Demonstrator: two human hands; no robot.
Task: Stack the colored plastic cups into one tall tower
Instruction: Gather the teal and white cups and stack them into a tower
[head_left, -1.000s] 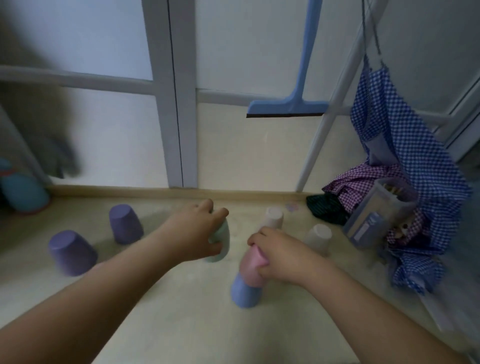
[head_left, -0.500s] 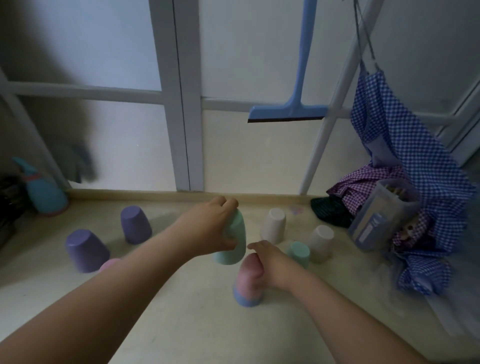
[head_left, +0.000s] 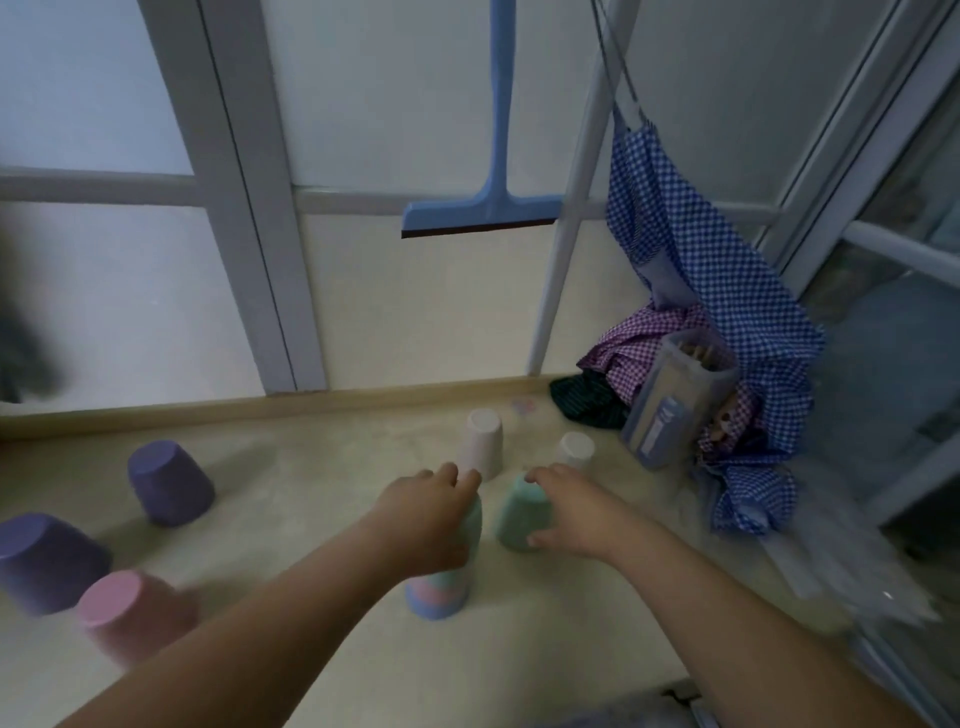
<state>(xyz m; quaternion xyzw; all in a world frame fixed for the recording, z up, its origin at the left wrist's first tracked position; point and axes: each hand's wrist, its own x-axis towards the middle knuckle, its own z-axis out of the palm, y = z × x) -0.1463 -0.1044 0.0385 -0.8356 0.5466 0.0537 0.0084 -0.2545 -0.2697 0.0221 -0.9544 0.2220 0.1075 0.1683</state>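
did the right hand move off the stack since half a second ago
Yes. The right hand has left the stack and gone right and away, toward the baseboard, onto the loose green cup. The left hand is now on the stack.

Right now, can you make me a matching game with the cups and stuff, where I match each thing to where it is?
Things:
1. left hand
2. right hand
3. pink cup
4. squeegee

Places:
A. hanging by the wall
B. on the stack
C. alone, near left on the floor
D. on the loose green cup

Pairs: 1-B, 2-D, 3-C, 4-A
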